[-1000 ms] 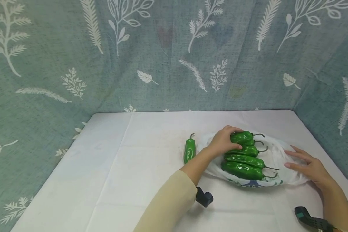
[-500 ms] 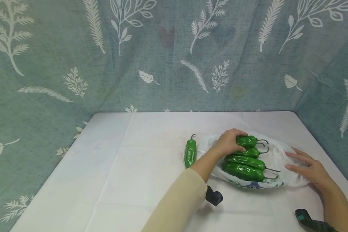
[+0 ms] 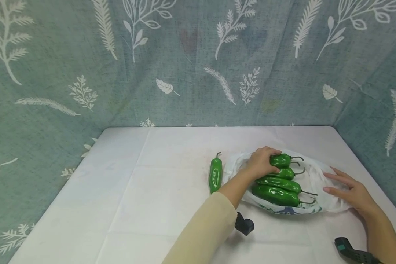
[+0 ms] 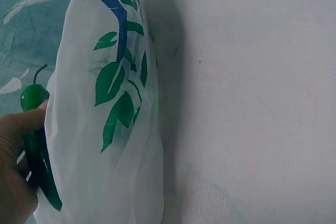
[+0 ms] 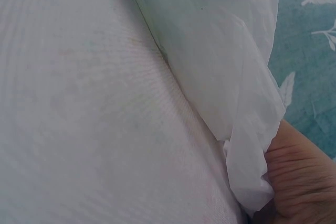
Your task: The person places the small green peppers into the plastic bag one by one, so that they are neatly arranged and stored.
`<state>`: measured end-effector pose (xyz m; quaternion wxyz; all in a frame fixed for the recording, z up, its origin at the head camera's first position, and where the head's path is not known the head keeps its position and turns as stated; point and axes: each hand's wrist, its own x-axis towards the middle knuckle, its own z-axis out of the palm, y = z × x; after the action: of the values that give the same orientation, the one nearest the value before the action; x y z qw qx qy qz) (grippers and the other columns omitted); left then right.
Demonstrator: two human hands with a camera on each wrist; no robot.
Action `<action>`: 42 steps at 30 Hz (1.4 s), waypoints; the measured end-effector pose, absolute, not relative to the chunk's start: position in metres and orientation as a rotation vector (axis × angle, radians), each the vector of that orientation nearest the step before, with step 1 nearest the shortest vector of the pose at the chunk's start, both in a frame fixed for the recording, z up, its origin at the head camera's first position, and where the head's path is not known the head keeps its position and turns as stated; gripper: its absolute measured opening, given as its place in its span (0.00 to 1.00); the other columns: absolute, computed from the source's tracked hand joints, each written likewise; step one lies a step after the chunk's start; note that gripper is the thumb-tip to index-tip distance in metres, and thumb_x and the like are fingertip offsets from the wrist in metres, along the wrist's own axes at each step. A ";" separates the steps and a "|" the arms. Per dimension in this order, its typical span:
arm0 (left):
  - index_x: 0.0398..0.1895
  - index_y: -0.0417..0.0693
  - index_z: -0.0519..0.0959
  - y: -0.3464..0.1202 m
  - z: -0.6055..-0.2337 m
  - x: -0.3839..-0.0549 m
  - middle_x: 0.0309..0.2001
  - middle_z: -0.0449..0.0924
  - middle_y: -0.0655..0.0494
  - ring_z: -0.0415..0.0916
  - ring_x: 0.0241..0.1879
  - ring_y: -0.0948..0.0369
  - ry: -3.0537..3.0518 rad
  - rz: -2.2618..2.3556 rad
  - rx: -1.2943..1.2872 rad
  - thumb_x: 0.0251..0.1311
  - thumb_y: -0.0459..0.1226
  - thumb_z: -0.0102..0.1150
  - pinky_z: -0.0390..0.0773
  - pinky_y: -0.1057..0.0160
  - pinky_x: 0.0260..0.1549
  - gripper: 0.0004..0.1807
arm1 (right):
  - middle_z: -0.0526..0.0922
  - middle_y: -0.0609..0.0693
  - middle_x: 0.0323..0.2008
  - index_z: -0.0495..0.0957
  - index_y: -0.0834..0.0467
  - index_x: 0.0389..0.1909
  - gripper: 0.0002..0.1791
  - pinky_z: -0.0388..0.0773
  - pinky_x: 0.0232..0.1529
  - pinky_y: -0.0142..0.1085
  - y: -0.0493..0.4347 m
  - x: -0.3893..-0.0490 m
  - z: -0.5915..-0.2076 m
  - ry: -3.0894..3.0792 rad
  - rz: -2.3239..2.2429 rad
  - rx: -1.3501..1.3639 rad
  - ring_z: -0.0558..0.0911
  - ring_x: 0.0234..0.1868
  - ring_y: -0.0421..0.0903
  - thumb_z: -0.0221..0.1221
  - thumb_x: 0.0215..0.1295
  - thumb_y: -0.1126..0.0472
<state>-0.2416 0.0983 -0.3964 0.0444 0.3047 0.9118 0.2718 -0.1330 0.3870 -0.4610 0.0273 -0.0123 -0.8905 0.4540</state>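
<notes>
Several glossy green peppers (image 3: 275,195) lie side by side on a crumpled white plastic bag (image 3: 316,185), their stems pointing right. My left hand (image 3: 262,163) grips a green pepper (image 3: 281,160) at the back of the row. In the left wrist view, that hand's thumb lies across a green pepper (image 4: 38,150) behind the bag's wall with its printed leaves. Toward the bag's right end, my right hand (image 3: 353,189) rests with extended fingers on the plastic. The bag (image 5: 226,61) hides those fingers in the right wrist view.
A single green pepper (image 3: 215,174) lies on the white tablecloth (image 3: 158,205) left of the bag, partly behind my left forearm. A leaf-patterned cloth (image 3: 184,73) hangs behind and along both sides. Dark wrist devices (image 3: 244,224) show near each forearm.
My left hand has shifted slightly right and toward me, and the back peppers have moved a little with it. My right hand keeps its place on the bag.
</notes>
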 end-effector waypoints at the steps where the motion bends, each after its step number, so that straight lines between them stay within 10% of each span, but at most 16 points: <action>1: 0.62 0.61 0.72 0.098 -0.396 -0.241 0.60 0.73 0.62 0.70 0.57 0.64 2.778 0.844 0.926 0.48 0.46 0.72 0.68 0.67 0.57 0.34 | 0.46 0.21 0.66 0.65 0.56 0.67 0.33 0.34 0.63 0.69 0.387 -0.133 -0.461 -2.757 1.390 -0.040 0.36 0.72 0.66 0.63 0.61 0.55; 10: 0.63 0.55 0.72 0.091 -0.392 -0.239 0.60 0.72 0.58 0.68 0.60 0.62 2.629 1.102 0.907 0.47 0.42 0.73 0.67 0.69 0.58 0.35 | 0.40 0.38 0.74 0.65 0.56 0.67 0.33 0.35 0.62 0.70 0.386 -0.133 -0.459 -2.771 1.374 -0.062 0.36 0.71 0.69 0.63 0.61 0.54; 42: 0.65 0.54 0.69 0.015 -0.371 -0.231 0.63 0.70 0.60 0.66 0.63 0.63 2.308 1.387 0.878 0.47 0.41 0.72 0.64 0.61 0.63 0.39 | 0.43 0.34 0.73 0.66 0.60 0.65 0.34 0.36 0.62 0.70 0.387 -0.134 -0.462 -2.762 1.359 -0.038 0.37 0.71 0.68 0.63 0.61 0.53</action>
<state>-0.2309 0.0151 -0.3705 0.1541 0.3063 0.8051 0.4840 -0.1342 0.3871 -0.4617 0.0313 -0.0124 -0.8967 0.4413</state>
